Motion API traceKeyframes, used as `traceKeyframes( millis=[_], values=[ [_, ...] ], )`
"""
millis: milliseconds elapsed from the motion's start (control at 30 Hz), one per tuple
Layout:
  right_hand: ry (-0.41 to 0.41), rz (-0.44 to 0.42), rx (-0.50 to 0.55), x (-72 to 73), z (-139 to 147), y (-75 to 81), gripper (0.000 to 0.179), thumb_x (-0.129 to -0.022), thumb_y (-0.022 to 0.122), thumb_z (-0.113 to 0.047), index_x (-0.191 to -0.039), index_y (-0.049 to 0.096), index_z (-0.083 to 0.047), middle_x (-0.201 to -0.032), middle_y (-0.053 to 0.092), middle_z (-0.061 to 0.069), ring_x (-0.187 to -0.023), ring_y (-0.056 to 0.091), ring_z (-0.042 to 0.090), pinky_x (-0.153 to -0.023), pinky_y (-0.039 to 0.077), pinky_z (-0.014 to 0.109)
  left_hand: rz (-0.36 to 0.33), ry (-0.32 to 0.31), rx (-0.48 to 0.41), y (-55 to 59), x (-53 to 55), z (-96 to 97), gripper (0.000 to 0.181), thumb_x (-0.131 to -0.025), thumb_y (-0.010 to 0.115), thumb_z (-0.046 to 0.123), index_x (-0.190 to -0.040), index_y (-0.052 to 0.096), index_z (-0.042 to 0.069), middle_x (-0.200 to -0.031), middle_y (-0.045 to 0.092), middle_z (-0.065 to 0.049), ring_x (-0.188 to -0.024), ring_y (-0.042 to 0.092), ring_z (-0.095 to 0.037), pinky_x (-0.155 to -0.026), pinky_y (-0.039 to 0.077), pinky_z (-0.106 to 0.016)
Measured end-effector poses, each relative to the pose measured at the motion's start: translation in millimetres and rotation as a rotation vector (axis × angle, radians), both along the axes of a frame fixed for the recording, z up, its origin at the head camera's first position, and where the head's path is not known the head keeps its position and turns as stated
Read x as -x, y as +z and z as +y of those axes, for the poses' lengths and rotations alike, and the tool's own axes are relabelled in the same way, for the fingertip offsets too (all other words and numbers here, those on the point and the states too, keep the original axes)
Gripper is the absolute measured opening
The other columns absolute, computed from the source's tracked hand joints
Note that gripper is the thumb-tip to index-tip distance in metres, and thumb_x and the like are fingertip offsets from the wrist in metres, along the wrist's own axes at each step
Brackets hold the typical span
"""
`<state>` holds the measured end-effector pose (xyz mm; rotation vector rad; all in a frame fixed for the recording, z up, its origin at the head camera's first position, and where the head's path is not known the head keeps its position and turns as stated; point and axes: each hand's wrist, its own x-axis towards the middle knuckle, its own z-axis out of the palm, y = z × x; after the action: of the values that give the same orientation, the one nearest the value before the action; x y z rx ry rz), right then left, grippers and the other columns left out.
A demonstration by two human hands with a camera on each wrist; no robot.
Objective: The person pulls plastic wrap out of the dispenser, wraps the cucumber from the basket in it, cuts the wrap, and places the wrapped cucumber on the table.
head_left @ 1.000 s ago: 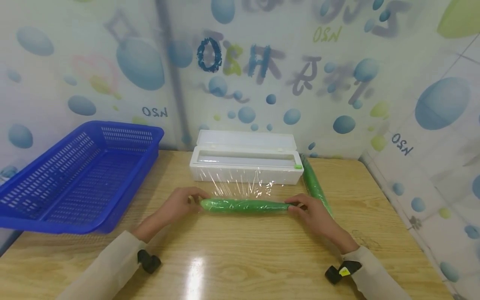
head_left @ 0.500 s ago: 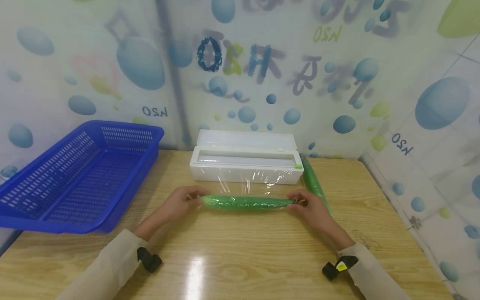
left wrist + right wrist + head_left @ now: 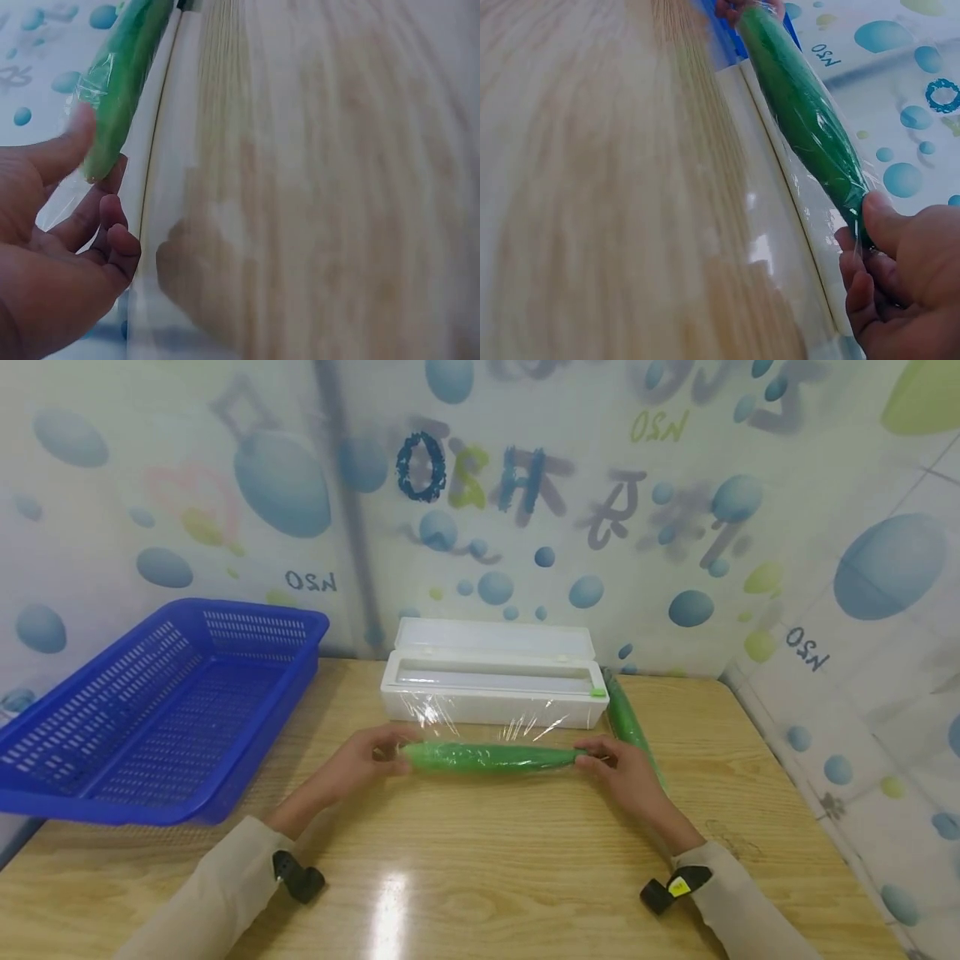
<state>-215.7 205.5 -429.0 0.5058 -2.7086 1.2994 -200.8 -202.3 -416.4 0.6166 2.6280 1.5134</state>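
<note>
A long green cucumber (image 3: 491,758) with clear cling film around it is held lengthwise between both hands over the table. My left hand (image 3: 366,762) pinches its pale end between thumb and fingers; the left wrist view shows the cucumber (image 3: 124,90) running away from the thumb. At the darker, tapered end my right hand (image 3: 621,772) grips with thumb and fingertips, film bunched there in the right wrist view. Clear film stretches from the cucumber back to a white cling film dispenser (image 3: 491,706), its lid raised and a roll inside.
A blue plastic basket (image 3: 288,693) stands at the left. Another green cucumber (image 3: 628,718) lies at the dispenser's right end, on the wooden table (image 3: 480,868). A patterned wall (image 3: 495,552) rises right behind the table's far edge.
Both hands have moved the cucumber slightly away from the body, nearer the dispenser, turning it. The stretch of film between cucumber and dispenser has become shorter.
</note>
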Motion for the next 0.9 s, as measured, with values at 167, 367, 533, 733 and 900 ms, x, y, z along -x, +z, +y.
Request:
traceKeyframes(
  millis=[167, 367, 533, 733, 900],
  values=[
    [-0.015, 0.029, 0.019, 0.8, -3, -0.4, 0.025, -0.091, 0.066, -0.022, -0.113, 0.066, -0.009, -0.094, 0.069, 0.002, -0.088, 0.062, 0.016, -0.076, 0.049, 0.03, -0.009, 0.031, -0.001, -0.8, 0.2, 2.8, 0.039, -0.082, 0.073, 0.006, -0.12, 0.065, 0.009, -0.108, 0.065, -0.008, -0.087, 0.055, -0.022, -0.072, 0.048, -0.035],
    [-0.022, 0.015, 0.047, 1.8, -6, -2.6, 0.026, -0.097, 0.057, -0.025, -0.116, 0.064, -0.008, -0.102, 0.068, 0.005, -0.095, 0.062, 0.019, -0.081, 0.048, 0.036, -0.075, 0.083, -0.026, -2.7, 1.9, 5.4, 0.032, -0.088, 0.065, 0.005, -0.12, 0.065, 0.006, -0.098, 0.068, -0.009, -0.08, 0.061, -0.023, -0.067, 0.052, -0.036],
    [-0.011, -0.038, 0.073, 2.3, -9, -1.7, 0.033, -0.097, 0.057, -0.03, -0.121, 0.06, -0.008, -0.108, 0.066, 0.009, -0.102, 0.061, 0.024, -0.086, 0.048, 0.043, -0.069, 0.113, -0.012, -1.3, 2.3, 6.3, 0.028, -0.092, 0.061, 0.007, -0.119, 0.064, -0.001, -0.088, 0.068, -0.011, -0.075, 0.06, -0.024, -0.065, 0.051, -0.034],
    [-0.006, -0.058, 0.101, 3.6, -11, -1.6, 0.034, -0.093, 0.063, -0.025, -0.12, 0.058, -0.005, -0.108, 0.066, 0.011, -0.101, 0.062, 0.024, -0.085, 0.05, 0.039, -0.072, 0.146, -0.037, -1.0, 3.1, 7.8, 0.027, -0.092, 0.061, 0.006, -0.116, 0.062, -0.006, -0.095, 0.066, -0.015, -0.075, 0.059, -0.024, -0.063, 0.049, -0.032],
    [-0.051, -0.065, 0.075, 4.3, -14, -1.3, 0.035, -0.093, 0.062, -0.03, -0.119, 0.058, -0.006, -0.107, 0.066, 0.01, -0.099, 0.061, 0.022, -0.083, 0.049, 0.039, -0.095, 0.177, -0.07, -2.4, 3.9, 9.2, 0.029, -0.089, 0.065, 0.005, -0.115, 0.058, -0.005, -0.099, 0.067, -0.019, -0.078, 0.061, -0.025, -0.063, 0.05, -0.032]
  ],
)
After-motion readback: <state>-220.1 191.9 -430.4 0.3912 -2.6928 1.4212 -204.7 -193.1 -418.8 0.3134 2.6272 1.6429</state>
